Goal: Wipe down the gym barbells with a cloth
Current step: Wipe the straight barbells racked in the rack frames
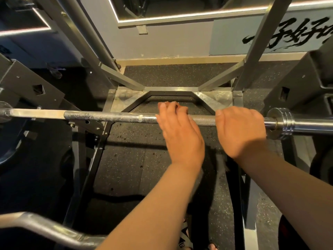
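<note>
Nearest the lens, the left forearm (153, 204) and right forearm (288, 186) reach up from 6 and 4 o'clock. Beneath everything I see the black speckled rubber floor (126, 168). The grey and black steel rack (169, 89) stands on it, its uprights leaning away toward 11 and 1 o'clock. The long steel barbell (111, 117) lies level across the rack from 9 to 3 o'clock, just above the picture's middle. A bent grey steel bar (45, 226) crosses the 7 o'clock corner.

The right hand (241, 130) wraps over the barbell's knurled part beside the collar at 3 o'clock, holding the bar. The left hand (180, 134) lies over the bar just beside it, fingers curled down the far side. They pinch a scrap of brown cloth (177, 105) that barely shows under the fingertips.
</note>
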`<state>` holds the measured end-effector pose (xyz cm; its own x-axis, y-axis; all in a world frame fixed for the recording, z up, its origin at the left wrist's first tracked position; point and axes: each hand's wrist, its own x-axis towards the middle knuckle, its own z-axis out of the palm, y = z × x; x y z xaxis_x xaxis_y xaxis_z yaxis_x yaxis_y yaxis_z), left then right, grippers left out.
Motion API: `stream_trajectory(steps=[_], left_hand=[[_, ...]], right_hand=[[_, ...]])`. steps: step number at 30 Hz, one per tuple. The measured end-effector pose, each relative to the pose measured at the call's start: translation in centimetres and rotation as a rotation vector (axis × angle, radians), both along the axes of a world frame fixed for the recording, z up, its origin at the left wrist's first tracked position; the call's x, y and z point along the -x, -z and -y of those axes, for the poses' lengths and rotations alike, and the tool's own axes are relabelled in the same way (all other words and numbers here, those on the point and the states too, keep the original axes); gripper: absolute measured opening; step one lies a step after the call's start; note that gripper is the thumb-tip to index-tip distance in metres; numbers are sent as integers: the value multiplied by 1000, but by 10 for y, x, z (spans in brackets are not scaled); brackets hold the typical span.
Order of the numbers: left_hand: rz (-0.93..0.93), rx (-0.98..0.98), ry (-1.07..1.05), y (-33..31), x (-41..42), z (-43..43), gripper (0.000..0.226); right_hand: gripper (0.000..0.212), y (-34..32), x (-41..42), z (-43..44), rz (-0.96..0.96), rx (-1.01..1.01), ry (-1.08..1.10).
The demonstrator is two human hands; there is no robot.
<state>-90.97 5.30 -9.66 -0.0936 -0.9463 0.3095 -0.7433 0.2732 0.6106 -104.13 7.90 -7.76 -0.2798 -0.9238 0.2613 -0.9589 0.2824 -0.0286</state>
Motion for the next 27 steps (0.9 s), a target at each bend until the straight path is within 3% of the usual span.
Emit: stream_trajectory(steps=[8, 12, 16, 22, 24, 27], left_hand=[[249, 142, 292, 16, -52, 2, 48], [159, 83, 135, 8, -33, 10, 32], [14, 6, -5, 7, -4, -3, 33], [28, 137, 123, 27, -25, -18, 29], [33, 157, 99, 14, -26, 1, 19], [92, 181, 29, 0, -21, 26, 23]], right_hand=[[40, -1, -1, -2, 53, 44, -5], [45, 0, -1, 1, 34, -1, 3], [49, 2, 0, 0, 24, 48, -3], [50, 2, -1, 0, 10, 39, 5], [49, 1, 0, -1, 23, 44, 1], [46, 1, 0, -1, 39, 29, -7]])
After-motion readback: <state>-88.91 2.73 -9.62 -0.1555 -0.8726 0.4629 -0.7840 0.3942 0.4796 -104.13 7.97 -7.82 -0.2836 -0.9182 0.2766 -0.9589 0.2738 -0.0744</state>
